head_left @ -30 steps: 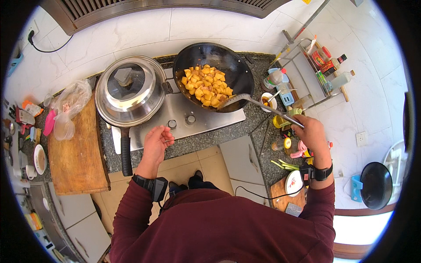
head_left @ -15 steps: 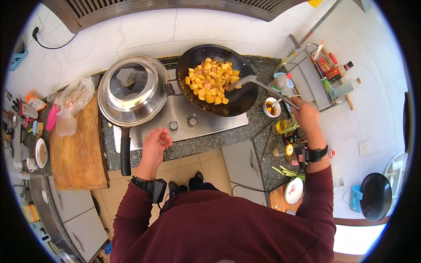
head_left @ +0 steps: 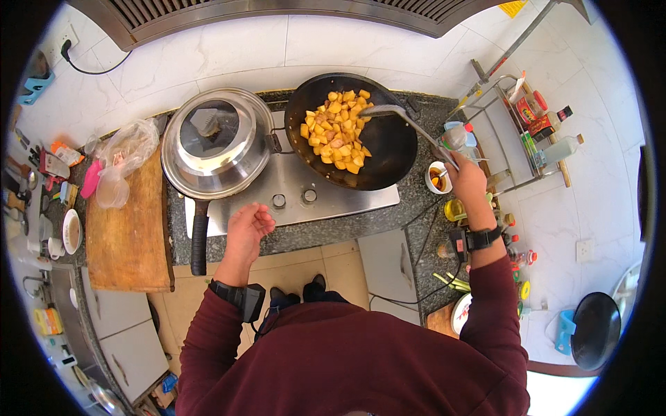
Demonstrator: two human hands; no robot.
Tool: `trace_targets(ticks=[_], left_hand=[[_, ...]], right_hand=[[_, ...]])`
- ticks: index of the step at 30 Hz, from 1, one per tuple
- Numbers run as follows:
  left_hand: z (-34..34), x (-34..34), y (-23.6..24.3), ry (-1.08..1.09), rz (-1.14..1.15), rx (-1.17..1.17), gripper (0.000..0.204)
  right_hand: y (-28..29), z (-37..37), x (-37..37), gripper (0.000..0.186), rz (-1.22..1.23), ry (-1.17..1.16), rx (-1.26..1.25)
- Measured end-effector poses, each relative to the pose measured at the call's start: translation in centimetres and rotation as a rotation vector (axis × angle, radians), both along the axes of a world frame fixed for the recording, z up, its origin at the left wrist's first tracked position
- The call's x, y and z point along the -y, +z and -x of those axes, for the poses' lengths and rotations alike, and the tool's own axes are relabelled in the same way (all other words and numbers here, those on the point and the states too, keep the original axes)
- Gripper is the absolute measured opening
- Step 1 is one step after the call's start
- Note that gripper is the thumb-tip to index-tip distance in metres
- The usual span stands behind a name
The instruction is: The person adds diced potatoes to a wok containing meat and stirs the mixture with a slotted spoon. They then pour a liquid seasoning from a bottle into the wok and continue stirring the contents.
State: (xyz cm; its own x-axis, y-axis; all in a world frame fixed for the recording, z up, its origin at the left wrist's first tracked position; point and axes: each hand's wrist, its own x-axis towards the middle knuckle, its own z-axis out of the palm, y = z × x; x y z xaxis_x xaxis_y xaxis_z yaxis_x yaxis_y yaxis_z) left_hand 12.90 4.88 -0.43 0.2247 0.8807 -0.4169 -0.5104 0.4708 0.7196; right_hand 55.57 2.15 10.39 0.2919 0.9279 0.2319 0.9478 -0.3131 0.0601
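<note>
My right hand point(head_left: 467, 184) is closed around the handle of a long metal spatula point(head_left: 419, 130). The spatula's head reaches over the far right side of a pile of yellow cubes, which look like potato point(head_left: 338, 132). They lie in a black wok point(head_left: 392, 156) on the right burner. My left hand point(head_left: 250, 225) hovers at the stove's front edge with fingers loosely bent and nothing in them. Close to it are the stove knobs point(head_left: 279, 201) and the black handle point(head_left: 199, 239) of a pan under a domed steel lid point(head_left: 243, 156) with a glass centre.
A wooden cutting board point(head_left: 128, 243) lies left of the stove, with a plastic bag point(head_left: 135, 142) and clear tub point(head_left: 113, 193) at its far end. On the right stand a small bowl of dark sauce point(head_left: 437, 173), several bottles and a wire rack point(head_left: 510, 173). A range hood point(head_left: 277, 8) hangs above.
The spatula's head has moved farther back and left, against the cubes, and my right hand has shifted left with it. Some cubes have shifted. My left hand holds nearly the same pose.
</note>
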Motion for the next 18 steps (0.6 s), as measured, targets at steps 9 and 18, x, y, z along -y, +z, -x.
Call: trace_targets(ticks=[9,18], left_hand=[[-2.4,0.3,0.9,0.067,-0.047,-0.055,0.011],[0.1,-2.8,1.9,-0.025,-0.107,-0.06,0.023]], right_hand=[[-9.0,1.4,-6.4,0.031,0.122,-0.166,-0.662],[-1.2,3.5,-0.3,0.033,0.174,0.154,-0.581]])
